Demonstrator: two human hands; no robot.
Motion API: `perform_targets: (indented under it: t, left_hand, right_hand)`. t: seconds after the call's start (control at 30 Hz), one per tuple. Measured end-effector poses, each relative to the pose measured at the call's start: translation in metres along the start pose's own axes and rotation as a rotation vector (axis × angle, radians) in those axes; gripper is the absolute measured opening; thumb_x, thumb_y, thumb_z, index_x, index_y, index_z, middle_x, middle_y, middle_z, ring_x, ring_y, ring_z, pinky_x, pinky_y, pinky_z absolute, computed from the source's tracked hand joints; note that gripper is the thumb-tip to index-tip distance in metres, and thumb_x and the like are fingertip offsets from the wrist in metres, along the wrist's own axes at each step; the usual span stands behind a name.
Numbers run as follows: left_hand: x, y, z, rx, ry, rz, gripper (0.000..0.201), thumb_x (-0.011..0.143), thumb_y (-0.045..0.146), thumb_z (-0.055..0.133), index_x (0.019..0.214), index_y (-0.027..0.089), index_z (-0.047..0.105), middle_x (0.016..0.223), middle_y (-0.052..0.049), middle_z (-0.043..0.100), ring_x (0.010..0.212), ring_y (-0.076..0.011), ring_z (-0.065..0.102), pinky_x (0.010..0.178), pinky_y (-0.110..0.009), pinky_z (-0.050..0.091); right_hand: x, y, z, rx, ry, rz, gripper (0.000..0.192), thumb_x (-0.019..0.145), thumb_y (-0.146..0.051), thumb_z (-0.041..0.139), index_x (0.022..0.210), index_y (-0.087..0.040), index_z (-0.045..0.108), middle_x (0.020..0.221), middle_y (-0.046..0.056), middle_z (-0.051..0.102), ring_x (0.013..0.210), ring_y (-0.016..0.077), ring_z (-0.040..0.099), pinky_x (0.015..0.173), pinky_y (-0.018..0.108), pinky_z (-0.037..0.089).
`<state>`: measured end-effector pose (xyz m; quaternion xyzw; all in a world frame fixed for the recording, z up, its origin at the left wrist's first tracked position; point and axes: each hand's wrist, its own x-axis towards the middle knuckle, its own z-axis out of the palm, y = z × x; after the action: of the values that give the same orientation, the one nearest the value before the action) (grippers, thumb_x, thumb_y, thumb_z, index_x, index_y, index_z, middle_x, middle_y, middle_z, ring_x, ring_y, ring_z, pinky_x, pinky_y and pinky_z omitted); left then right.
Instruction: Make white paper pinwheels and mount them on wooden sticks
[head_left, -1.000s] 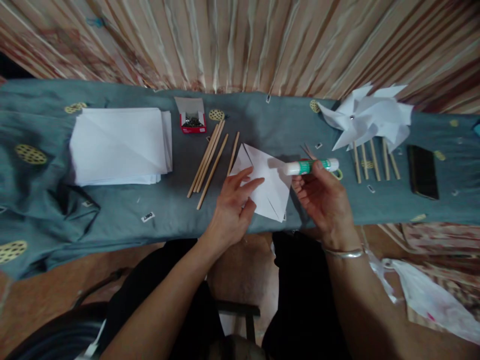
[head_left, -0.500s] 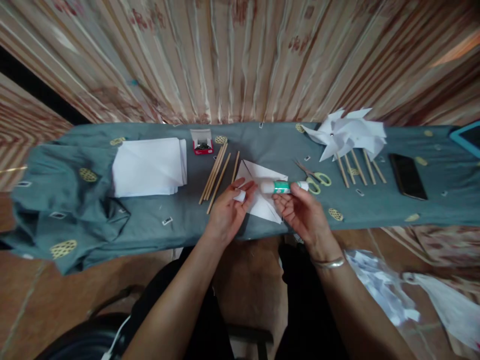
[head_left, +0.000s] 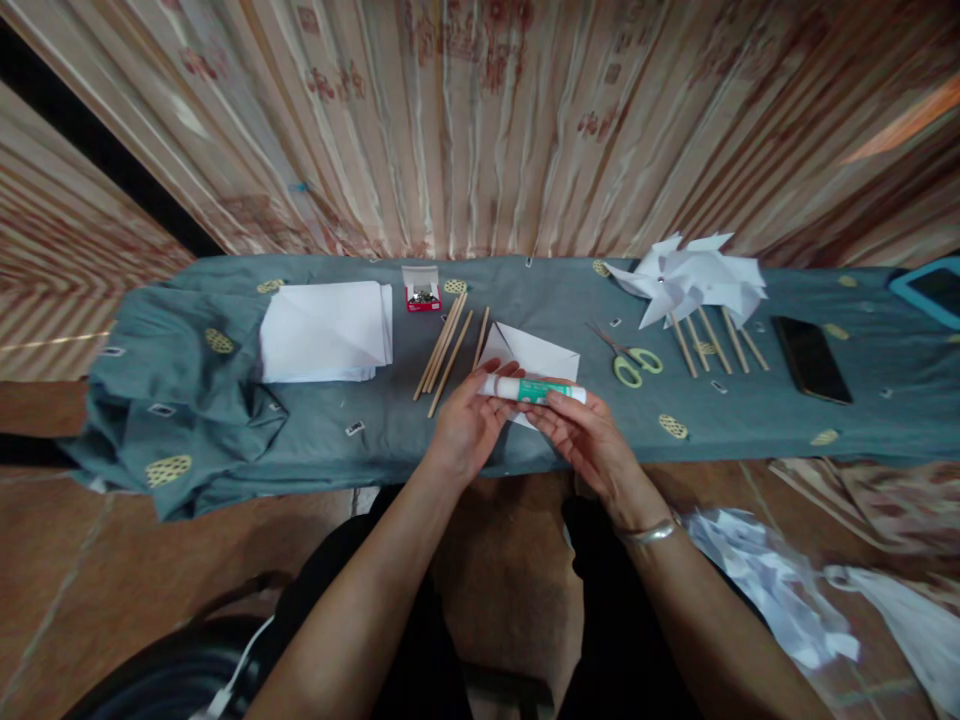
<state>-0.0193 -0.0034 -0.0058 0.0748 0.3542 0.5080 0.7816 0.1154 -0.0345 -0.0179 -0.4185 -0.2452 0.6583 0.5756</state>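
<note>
1. We take the folded white paper square (head_left: 544,355) on the cloth-covered table (head_left: 405,440) as landmark. The white plastic glue stick with a green label (head_left: 540,390) is held above its near part.
2. The controlling relation: the glue stick's long axis runs nearly left to right, in line between both hands. Neither is nearer; both touch it.
3. The right hand (head_left: 589,440) grips the labelled body, thumb on top. The left hand (head_left: 465,425), palm upward, pinches the pale opposite end.
4. Left of the paper square we note slim, pale wooden sticks (head_left: 450,350); beyond these, an open red-and-white cardboard box (head_left: 424,305) and a stack of white paper sheets (head_left: 322,330).
5. Right of it lie green-handled metal scissors (head_left: 624,351); farther right, white paper pinwheels (head_left: 705,280) on sticks.
6. Against the frame half a second ago, the gap between the pale end and the left hand has closed. That hand then carried a separate small white cap; we now see none apart, and cannot tell whether it is fully seated.
</note>
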Motion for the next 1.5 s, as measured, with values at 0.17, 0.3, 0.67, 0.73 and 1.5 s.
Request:
perform_targets:
  t: [0.17,0.3,0.67,0.73,1.5]
  left_hand:
    - [0.005,0.000,-0.001,0.009,-0.034,0.012,0.020,0.088,0.019,0.047,0.099,0.014,0.063,0.101,-0.011,0.072,0.106,-0.0205,0.065,0.090,-0.031,0.048]
    - [0.006,0.001,-0.004,0.020,-0.051,0.008,0.021,0.087,0.022,0.049,0.101,0.014,0.063,0.103,-0.011,0.072,0.108,-0.0210,0.064,0.091,-0.031,0.048]
    - [0.002,0.000,-0.005,0.058,-0.048,0.086,0.019,0.087,0.021,0.050,0.101,0.015,0.062,0.110,-0.010,0.069,0.107,-0.0204,0.064,0.087,-0.030,0.048]
    - [0.002,-0.002,-0.005,0.071,-0.050,0.112,0.019,0.086,0.021,0.050,0.100,0.015,0.061,0.112,-0.010,0.068,0.107,-0.0204,0.064,0.089,-0.031,0.047]
    - [-0.006,0.005,-0.016,0.182,-0.047,0.309,0.062,0.068,0.022,0.078,0.122,0.025,0.049,0.115,-0.006,0.067,0.106,-0.0224,0.067,0.093,-0.036,0.049]
  right_hand:
    - [0.003,0.001,0.004,-0.005,0.017,-0.008,0.028,0.063,-0.027,0.085,0.087,-0.017,0.072,0.085,0.004,0.078,0.075,0.0141,0.074,0.077,0.023,0.060]
    - [0.005,0.000,0.005,-0.001,0.019,-0.006,0.028,0.063,-0.027,0.085,0.087,-0.017,0.072,0.083,0.003,0.077,0.075,0.0133,0.073,0.077,0.021,0.060]
    - [0.003,0.001,0.010,-0.040,0.033,-0.036,0.031,0.059,-0.027,0.087,0.084,-0.018,0.071,0.082,0.001,0.077,0.069,0.0120,0.072,0.073,0.022,0.060]
    - [0.003,0.003,0.011,-0.049,0.034,-0.040,0.032,0.059,-0.027,0.087,0.085,-0.019,0.071,0.083,0.001,0.077,0.070,0.0128,0.072,0.075,0.024,0.060]
    - [0.004,0.032,0.035,0.118,-0.047,0.152,0.025,0.065,-0.031,0.083,0.082,-0.017,0.071,0.070,-0.002,0.072,0.056,0.0060,0.061,0.052,0.015,0.046]
